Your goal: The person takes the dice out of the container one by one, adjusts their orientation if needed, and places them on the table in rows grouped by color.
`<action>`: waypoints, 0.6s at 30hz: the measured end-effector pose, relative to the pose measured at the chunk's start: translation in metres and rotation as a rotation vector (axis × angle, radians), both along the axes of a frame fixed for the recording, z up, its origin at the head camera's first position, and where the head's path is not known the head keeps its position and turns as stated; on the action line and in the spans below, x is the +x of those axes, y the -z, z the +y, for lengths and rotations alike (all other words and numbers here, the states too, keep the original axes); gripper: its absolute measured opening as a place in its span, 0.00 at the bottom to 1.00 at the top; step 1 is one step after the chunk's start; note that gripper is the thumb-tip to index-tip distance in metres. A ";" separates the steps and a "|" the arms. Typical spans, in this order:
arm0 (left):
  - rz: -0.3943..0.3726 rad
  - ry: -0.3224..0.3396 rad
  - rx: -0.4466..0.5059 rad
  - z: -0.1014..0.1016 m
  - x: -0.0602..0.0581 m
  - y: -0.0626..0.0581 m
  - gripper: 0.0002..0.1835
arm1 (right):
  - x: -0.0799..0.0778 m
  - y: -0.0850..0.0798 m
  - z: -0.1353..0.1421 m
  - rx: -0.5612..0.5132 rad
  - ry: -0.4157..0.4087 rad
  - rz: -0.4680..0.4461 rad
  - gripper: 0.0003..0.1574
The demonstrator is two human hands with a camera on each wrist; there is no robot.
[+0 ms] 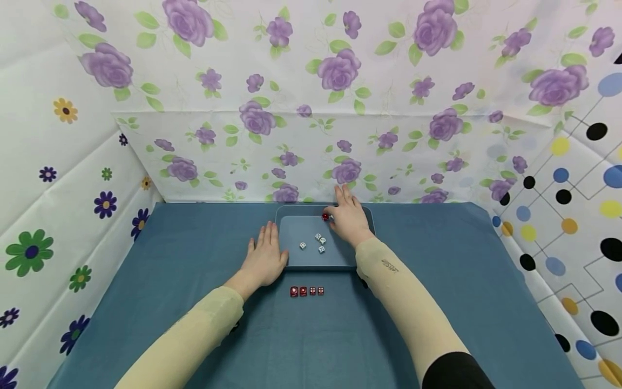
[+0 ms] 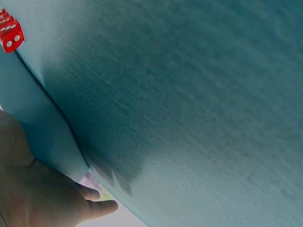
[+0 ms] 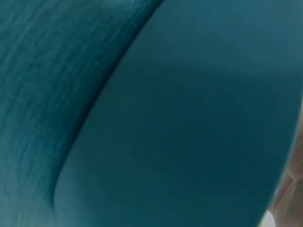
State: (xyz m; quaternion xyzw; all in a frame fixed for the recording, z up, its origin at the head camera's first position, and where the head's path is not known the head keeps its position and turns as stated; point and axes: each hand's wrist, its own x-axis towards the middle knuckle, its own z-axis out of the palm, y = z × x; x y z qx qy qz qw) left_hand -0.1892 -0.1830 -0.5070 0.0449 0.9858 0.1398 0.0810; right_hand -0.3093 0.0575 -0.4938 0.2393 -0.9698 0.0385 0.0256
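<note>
In the head view, a shallow blue-grey tray point(image 1: 298, 267) lies on the table with several white dice point(image 1: 322, 249) in its middle. My right hand point(image 1: 347, 217) reaches over the tray's far right part and pinches a red die point(image 1: 325, 216) between thumb and index finger, the other fingers stretched out. Another white die point(image 1: 332, 218) shows between that thumb and finger. My left hand point(image 1: 264, 257) rests along the tray's left side, fingers straight and thumb at the rim. The right wrist view shows mostly the tray's outer wall point(image 3: 175, 123).
Several red dice point(image 1: 303, 292) stand in a row on the blue tablecloth point(image 1: 204, 243), just in front of the tray. A flowered sheet point(image 1: 311, 151) rises behind the table's far edge. Patterned sheets hang at the left and right sides.
</note>
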 end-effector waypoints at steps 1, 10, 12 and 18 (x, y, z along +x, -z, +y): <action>0.001 0.000 -0.002 0.000 0.000 0.000 0.45 | 0.000 0.000 0.000 0.003 0.002 -0.003 0.25; -0.003 0.001 -0.007 -0.001 -0.002 0.004 0.45 | -0.006 0.005 -0.002 0.023 0.011 -0.006 0.24; -0.003 0.002 -0.006 -0.001 -0.002 0.004 0.45 | -0.006 0.006 -0.003 0.017 0.011 0.001 0.22; 0.001 0.002 -0.010 -0.001 -0.002 0.005 0.45 | -0.005 0.006 -0.006 -0.007 0.016 0.008 0.19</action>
